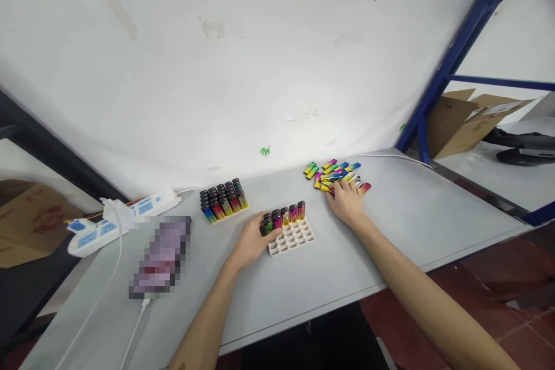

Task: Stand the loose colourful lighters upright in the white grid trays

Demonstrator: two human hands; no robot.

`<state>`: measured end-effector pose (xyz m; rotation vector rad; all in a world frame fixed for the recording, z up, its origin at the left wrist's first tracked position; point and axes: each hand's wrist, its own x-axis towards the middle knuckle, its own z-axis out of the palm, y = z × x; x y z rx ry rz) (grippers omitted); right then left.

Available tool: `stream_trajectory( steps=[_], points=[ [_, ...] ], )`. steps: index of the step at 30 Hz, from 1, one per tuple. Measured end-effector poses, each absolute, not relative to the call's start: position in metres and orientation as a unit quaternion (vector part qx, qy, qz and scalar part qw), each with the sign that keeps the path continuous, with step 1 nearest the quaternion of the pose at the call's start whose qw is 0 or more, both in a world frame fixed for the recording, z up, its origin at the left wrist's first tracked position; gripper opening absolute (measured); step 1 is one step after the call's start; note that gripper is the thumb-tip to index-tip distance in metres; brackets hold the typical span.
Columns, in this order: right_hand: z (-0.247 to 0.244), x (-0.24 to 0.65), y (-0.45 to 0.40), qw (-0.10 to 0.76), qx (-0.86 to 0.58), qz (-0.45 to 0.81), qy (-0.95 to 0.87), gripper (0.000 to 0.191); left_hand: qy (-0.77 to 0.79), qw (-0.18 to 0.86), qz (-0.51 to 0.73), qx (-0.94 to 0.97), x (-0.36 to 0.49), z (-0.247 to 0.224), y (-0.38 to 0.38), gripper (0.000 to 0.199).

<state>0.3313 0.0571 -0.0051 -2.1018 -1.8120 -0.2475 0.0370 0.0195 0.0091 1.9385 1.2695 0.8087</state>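
While our left hand curls round the near rack's left end, grip unclear | our right hand dips palm-down into loose lighters, fingertips hidden, hold untellable | we count two hands, two racks, seven upright lighters visible nearby, far rack packed
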Motion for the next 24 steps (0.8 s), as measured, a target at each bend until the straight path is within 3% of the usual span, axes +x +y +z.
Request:
stream_trajectory(
  steps=[8, 14, 24],
  points=[
    [-0.008, 0.331, 0.05, 0.244, -0.689, -0.043, -0.681, 0.029, 0.5, 0.344, 0.309, 0.733, 0.037, 0.007, 0.021, 0.037],
    [0.002, 0.318, 0.046, 0.456, -0.617, 0.196, -0.611, 0.043, 0.509, 0.329, 0.297, 0.738, 0.037, 0.01, 0.019, 0.038],
    [0.005, 0.315, 0.044, 0.564, -0.495, 0.507, -0.425, 0.026, 0.519, 0.324, 0.281, 0.739, 0.037, 0.011, 0.02, 0.04]
  ],
)
